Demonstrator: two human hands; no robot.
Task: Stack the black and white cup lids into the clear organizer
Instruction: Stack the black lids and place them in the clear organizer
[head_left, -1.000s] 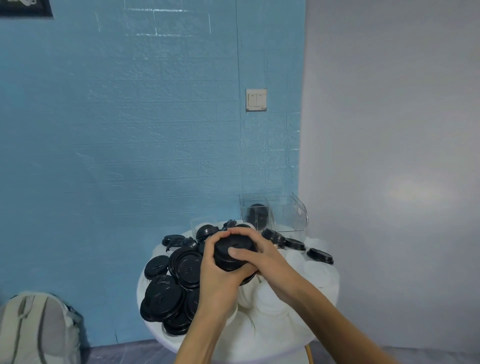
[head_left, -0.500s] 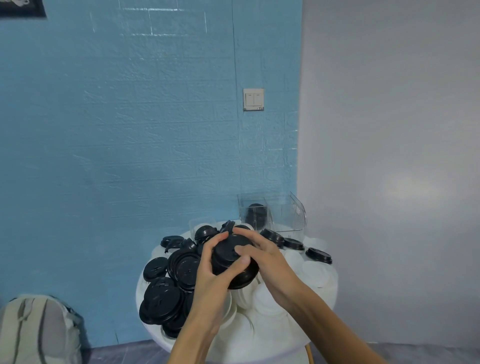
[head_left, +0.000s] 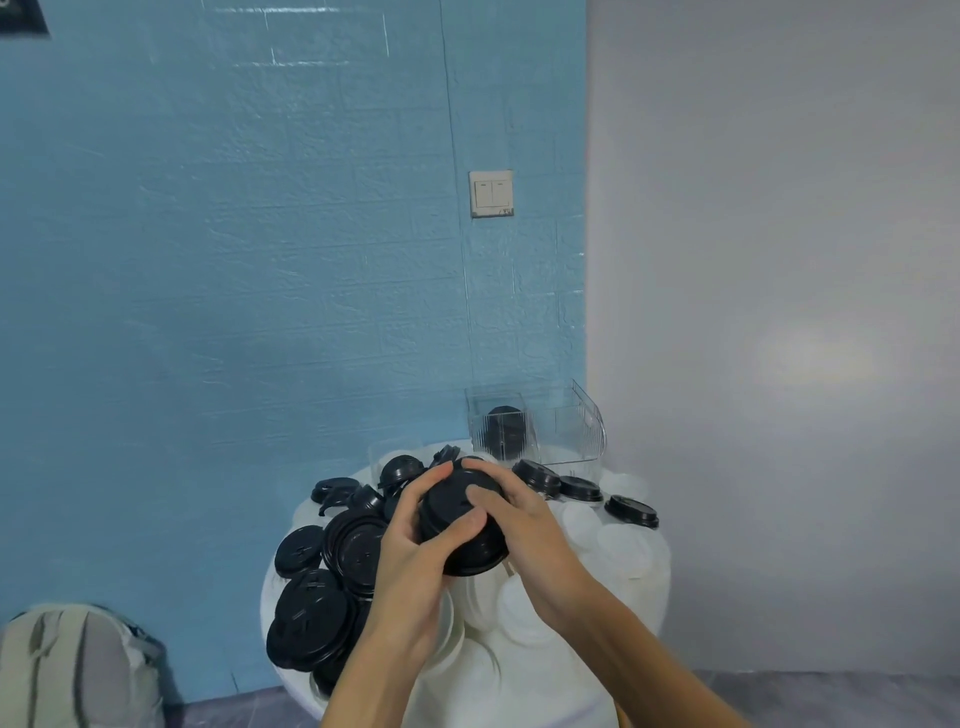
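Left hand (head_left: 415, 551) and right hand (head_left: 524, 519) grasp a stack of black lids (head_left: 457, 530) from both sides, squaring it for the organizer (head_left: 566, 431) at the table's far edge.

blue textured wall (head_left: 260, 286) far left, white double light switch (head_left: 491, 193) on it, grey wall (head_left: 779, 260) right, grey-beige backpack (head_left: 72, 670) on floor near left, dark frame corner (head_left: 21, 18) top left

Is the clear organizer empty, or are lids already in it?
Not empty: black lids show through the organizer's left compartment; the right one looks empty.
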